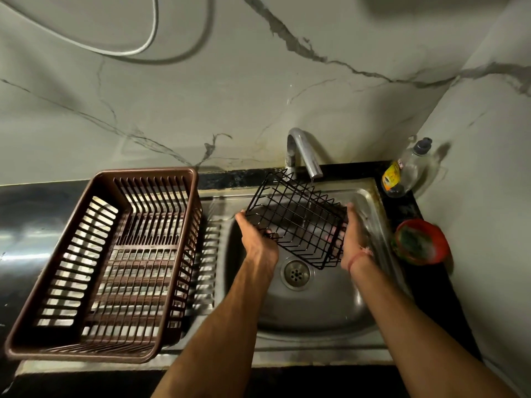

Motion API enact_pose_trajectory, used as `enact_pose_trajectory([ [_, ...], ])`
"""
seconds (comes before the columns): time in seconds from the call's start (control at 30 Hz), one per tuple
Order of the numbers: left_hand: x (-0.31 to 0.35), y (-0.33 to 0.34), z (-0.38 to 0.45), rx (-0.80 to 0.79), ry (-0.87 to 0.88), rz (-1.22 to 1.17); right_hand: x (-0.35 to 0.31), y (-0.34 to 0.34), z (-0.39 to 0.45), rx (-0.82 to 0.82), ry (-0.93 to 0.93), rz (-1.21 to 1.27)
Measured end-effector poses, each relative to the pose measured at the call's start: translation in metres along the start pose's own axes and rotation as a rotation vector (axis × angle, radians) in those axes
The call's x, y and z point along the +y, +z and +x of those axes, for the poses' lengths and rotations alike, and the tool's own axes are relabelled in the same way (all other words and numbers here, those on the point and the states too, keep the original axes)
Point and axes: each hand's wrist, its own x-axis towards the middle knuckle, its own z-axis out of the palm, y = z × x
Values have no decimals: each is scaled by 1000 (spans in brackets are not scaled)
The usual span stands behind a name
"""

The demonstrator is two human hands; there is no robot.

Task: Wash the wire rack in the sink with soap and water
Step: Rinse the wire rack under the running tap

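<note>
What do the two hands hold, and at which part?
Both hold the wire rack: left hand at its left end, right hand at its right end.

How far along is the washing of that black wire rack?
Early or mid-job, hard to say. Both hands, left hand and right hand, hold the wire rack over the sink under a thin stream from the tap. No suds show on it. The soap bottle and the red scrubber bowl stand untouched beside the sink.

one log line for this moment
step: rinse | left hand + right hand: hold wire rack | tap: running | over sink
</note>
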Motion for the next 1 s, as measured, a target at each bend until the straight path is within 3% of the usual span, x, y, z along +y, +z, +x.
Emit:
enact_pose_trajectory([
  [0.1,2,-9,12,-99,-8,47,-1,-2,17,-62,43,-68],
  [0.27,32,-16,25,-201,53,298,-30,-6,5,-51,-192,-196],
  [0.4,61,-15,25,-383,199,826,-50,-15,0,-48,-409,-449],
  [0.5,61,2,21,-501,308,1198,-55,-11,-1,-32,-448,-564],
  [0.63,50,14,26,-265,297,1127,-54,1,7,-27,-407,-547],
  [0.8,52,15,25,-350,251,1008,-59,-3,2,46,-433,-548],
  [1.0,53,6,29,-419,208,1078,-63,-6,1,31,-517,-613],
])
